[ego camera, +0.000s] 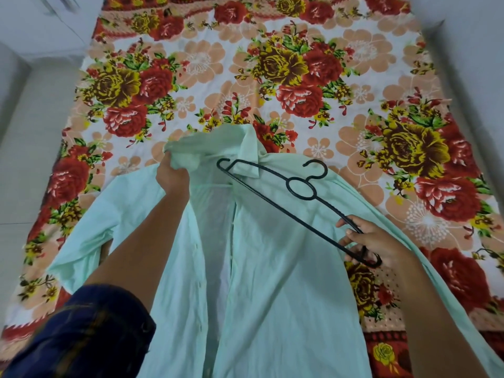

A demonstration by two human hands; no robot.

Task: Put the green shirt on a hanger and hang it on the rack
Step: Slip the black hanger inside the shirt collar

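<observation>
At frame centre, the green shirt (pixel 272 268) is gripped by the left hand (pixel 172 177); the hanger (pixel 300 199), clasped by the right hand (pixel 373 241), is not yet inserted; hanging remains.

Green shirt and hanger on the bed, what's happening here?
A person is fitting the green shirt onto a black hanger over a floral bedsheet. The left hand lifts the shirt's shoulder fabric; the right hand holds one hanger end. The other end is near the collar, not yet inside.
</observation>
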